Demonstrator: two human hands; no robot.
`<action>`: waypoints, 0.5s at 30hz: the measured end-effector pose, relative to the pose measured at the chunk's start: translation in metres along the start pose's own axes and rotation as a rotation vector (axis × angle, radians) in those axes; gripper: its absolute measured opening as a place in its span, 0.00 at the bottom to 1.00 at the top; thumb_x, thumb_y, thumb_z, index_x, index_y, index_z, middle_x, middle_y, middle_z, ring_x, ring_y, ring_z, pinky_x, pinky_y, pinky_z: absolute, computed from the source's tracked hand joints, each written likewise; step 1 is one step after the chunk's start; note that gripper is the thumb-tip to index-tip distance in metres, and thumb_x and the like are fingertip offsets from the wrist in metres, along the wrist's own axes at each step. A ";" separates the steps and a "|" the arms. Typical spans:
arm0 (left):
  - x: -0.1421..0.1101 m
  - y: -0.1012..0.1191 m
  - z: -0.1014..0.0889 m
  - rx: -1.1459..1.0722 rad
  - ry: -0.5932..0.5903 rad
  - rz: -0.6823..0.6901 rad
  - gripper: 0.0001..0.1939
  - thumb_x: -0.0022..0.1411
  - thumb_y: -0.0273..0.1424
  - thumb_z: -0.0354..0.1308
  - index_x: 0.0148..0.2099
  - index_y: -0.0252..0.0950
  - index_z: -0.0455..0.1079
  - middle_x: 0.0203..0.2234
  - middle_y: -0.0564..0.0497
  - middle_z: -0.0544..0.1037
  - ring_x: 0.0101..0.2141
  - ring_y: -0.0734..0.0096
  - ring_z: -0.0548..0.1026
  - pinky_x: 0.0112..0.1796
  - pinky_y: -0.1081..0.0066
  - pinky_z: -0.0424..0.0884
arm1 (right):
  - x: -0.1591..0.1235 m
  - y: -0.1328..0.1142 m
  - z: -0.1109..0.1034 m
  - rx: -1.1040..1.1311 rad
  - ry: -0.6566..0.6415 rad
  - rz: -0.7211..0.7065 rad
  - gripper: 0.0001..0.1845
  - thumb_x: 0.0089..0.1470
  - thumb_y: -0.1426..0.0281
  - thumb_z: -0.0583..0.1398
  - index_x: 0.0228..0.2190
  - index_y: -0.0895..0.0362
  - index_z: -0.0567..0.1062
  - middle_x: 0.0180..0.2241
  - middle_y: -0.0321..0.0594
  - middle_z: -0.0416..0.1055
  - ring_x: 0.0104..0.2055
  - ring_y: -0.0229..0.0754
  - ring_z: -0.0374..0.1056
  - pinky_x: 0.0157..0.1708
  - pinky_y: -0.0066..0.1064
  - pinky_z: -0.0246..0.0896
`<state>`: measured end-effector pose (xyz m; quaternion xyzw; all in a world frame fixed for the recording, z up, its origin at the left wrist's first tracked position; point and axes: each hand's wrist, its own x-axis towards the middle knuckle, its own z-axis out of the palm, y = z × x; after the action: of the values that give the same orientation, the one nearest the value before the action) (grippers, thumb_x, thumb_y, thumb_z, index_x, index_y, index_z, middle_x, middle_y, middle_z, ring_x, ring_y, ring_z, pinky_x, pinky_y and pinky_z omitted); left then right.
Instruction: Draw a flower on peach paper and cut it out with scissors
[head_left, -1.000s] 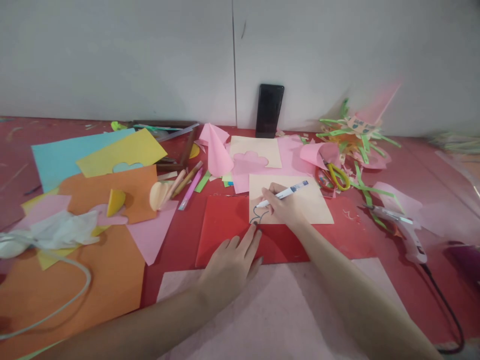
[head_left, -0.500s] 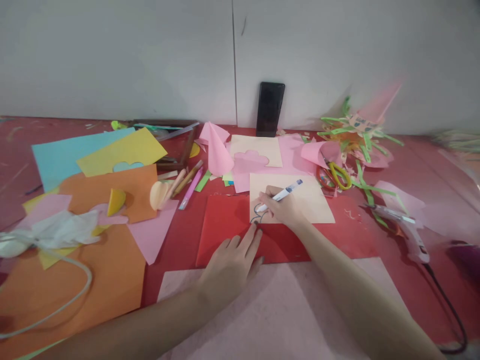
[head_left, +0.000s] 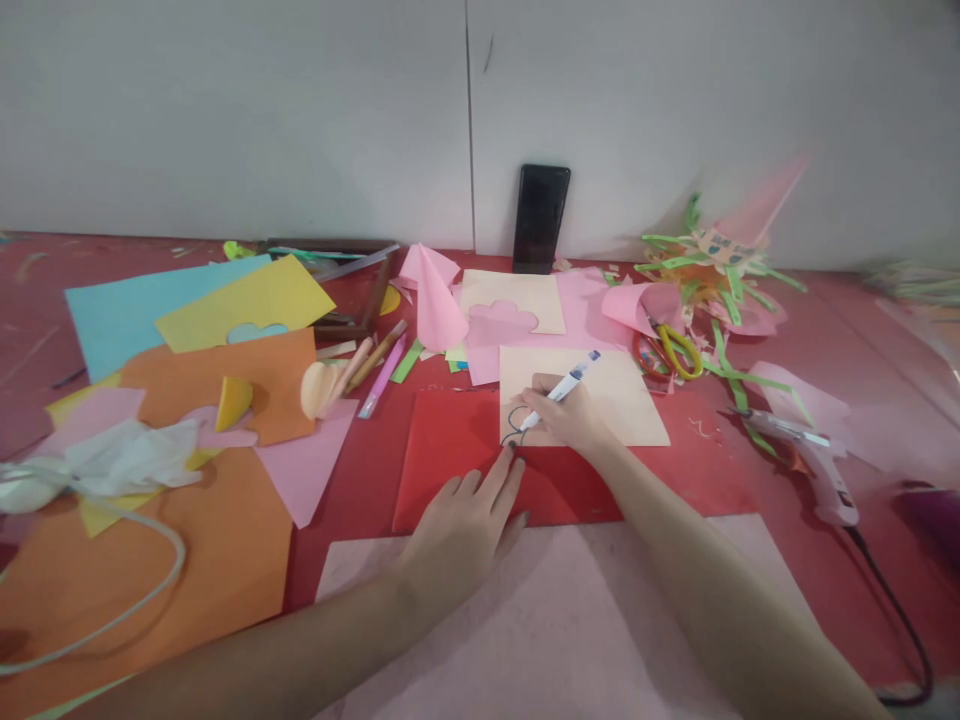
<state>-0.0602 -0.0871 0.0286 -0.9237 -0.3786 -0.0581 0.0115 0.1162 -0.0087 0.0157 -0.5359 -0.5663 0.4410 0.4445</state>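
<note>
My right hand (head_left: 566, 410) grips a white marker (head_left: 564, 385) with a dark blue end, its tip down on a cream sheet of paper (head_left: 622, 400). Curved dark outlines show at the sheet's lower left corner, close to the tip. My left hand (head_left: 469, 525) lies flat with fingers stretched out, its fingertips at the sheet's lower left edge, beside the drawn lines. Under both the hand and the cream sheet is a red sheet (head_left: 450, 450). A large pale pink sheet (head_left: 555, 620) lies nearest me, beneath my forearms.
A black phone (head_left: 541, 220) leans on the wall. Yellow-handled scissors (head_left: 679, 352), a glue gun (head_left: 817, 465) with its cord, and a pink-hatted paper figure (head_left: 731, 250) are at right. A pink paper cone (head_left: 436, 305), several pens and orange paper (head_left: 210, 560) lie left.
The marker's tip has moved slightly down and the marker stands a little steeper. The dark outline has grown along its right side. My left hand has stayed in place.
</note>
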 end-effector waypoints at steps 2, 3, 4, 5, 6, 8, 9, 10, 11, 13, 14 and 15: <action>0.000 0.000 0.001 0.010 -0.001 0.001 0.22 0.63 0.35 0.41 0.57 0.31 0.60 0.54 0.42 0.65 0.34 0.67 0.71 0.35 0.65 0.67 | 0.000 -0.001 -0.001 -0.009 -0.009 -0.019 0.15 0.43 0.72 0.53 0.14 0.56 0.50 0.15 0.27 0.43 0.18 0.28 0.42 0.21 0.24 0.48; -0.001 0.000 0.001 0.017 0.000 0.001 0.22 0.63 0.35 0.41 0.57 0.31 0.60 0.54 0.42 0.65 0.34 0.67 0.71 0.34 0.65 0.67 | 0.000 -0.001 -0.001 -0.012 -0.009 -0.023 0.15 0.43 0.72 0.53 0.14 0.56 0.50 0.15 0.27 0.43 0.18 0.28 0.42 0.21 0.24 0.48; -0.001 0.000 0.002 0.026 0.000 0.004 0.22 0.63 0.35 0.41 0.56 0.31 0.60 0.54 0.42 0.65 0.34 0.67 0.71 0.35 0.65 0.67 | -0.001 -0.002 -0.001 -0.019 -0.009 -0.021 0.15 0.43 0.72 0.53 0.14 0.56 0.50 0.15 0.27 0.43 0.18 0.28 0.41 0.21 0.24 0.48; -0.001 0.000 0.002 0.034 0.000 0.007 0.22 0.63 0.35 0.41 0.56 0.31 0.60 0.54 0.42 0.65 0.34 0.67 0.71 0.35 0.66 0.67 | -0.001 -0.002 -0.001 -0.028 -0.007 -0.017 0.15 0.43 0.72 0.53 0.14 0.56 0.50 0.15 0.27 0.43 0.18 0.28 0.41 0.21 0.24 0.47; -0.001 0.000 0.002 0.043 0.000 0.010 0.22 0.63 0.35 0.41 0.56 0.31 0.60 0.54 0.42 0.65 0.34 0.67 0.71 0.35 0.66 0.67 | -0.001 -0.003 -0.001 -0.035 -0.004 -0.012 0.15 0.43 0.72 0.53 0.14 0.56 0.50 0.15 0.27 0.43 0.18 0.28 0.41 0.20 0.24 0.47; -0.001 0.000 0.002 0.056 -0.005 0.012 0.22 0.63 0.35 0.41 0.56 0.31 0.61 0.55 0.43 0.64 0.33 0.68 0.71 0.35 0.66 0.67 | 0.000 -0.003 -0.001 -0.023 -0.002 -0.003 0.15 0.42 0.73 0.53 0.14 0.56 0.50 0.14 0.26 0.43 0.18 0.28 0.42 0.20 0.23 0.48; 0.000 0.000 0.002 0.058 -0.009 0.011 0.22 0.63 0.35 0.41 0.56 0.31 0.60 0.55 0.43 0.64 0.34 0.67 0.71 0.35 0.66 0.67 | 0.000 -0.002 0.000 0.001 -0.003 -0.001 0.16 0.42 0.73 0.53 0.13 0.56 0.50 0.14 0.26 0.43 0.17 0.28 0.42 0.20 0.23 0.49; 0.000 0.001 0.001 0.057 -0.016 0.009 0.23 0.63 0.35 0.41 0.57 0.31 0.60 0.55 0.43 0.64 0.34 0.67 0.71 0.35 0.65 0.67 | 0.001 -0.002 0.000 0.036 0.005 0.002 0.16 0.42 0.73 0.53 0.13 0.56 0.50 0.14 0.26 0.43 0.17 0.27 0.43 0.20 0.23 0.50; 0.001 0.001 0.000 0.052 -0.024 0.004 0.23 0.64 0.35 0.41 0.57 0.32 0.59 0.55 0.43 0.64 0.34 0.67 0.71 0.35 0.65 0.67 | 0.001 -0.002 0.000 0.083 0.024 0.006 0.16 0.42 0.73 0.54 0.13 0.56 0.50 0.14 0.26 0.44 0.17 0.27 0.45 0.20 0.22 0.52; 0.002 0.003 -0.001 0.040 -0.044 -0.012 0.22 0.64 0.34 0.41 0.58 0.33 0.59 0.55 0.43 0.64 0.35 0.66 0.72 0.35 0.65 0.67 | 0.002 -0.002 -0.001 0.185 0.107 0.034 0.15 0.42 0.71 0.54 0.13 0.56 0.53 0.13 0.26 0.47 0.16 0.28 0.52 0.20 0.22 0.55; 0.002 0.005 -0.002 0.042 -0.053 -0.022 0.22 0.64 0.33 0.41 0.58 0.33 0.59 0.55 0.43 0.65 0.34 0.66 0.72 0.34 0.65 0.68 | 0.002 -0.002 -0.003 0.224 0.169 0.060 0.14 0.43 0.70 0.54 0.14 0.56 0.54 0.13 0.26 0.49 0.17 0.29 0.56 0.20 0.22 0.56; 0.003 0.007 -0.003 0.056 -0.061 -0.031 0.22 0.64 0.32 0.41 0.57 0.34 0.59 0.54 0.43 0.65 0.34 0.67 0.72 0.33 0.65 0.68 | 0.002 -0.003 -0.004 0.248 0.242 0.089 0.13 0.43 0.70 0.55 0.14 0.56 0.55 0.13 0.27 0.51 0.18 0.31 0.59 0.19 0.22 0.56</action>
<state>-0.0534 -0.0900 0.0322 -0.9184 -0.3943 -0.0194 0.0247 0.1195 -0.0067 0.0194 -0.5505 -0.4256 0.4593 0.5521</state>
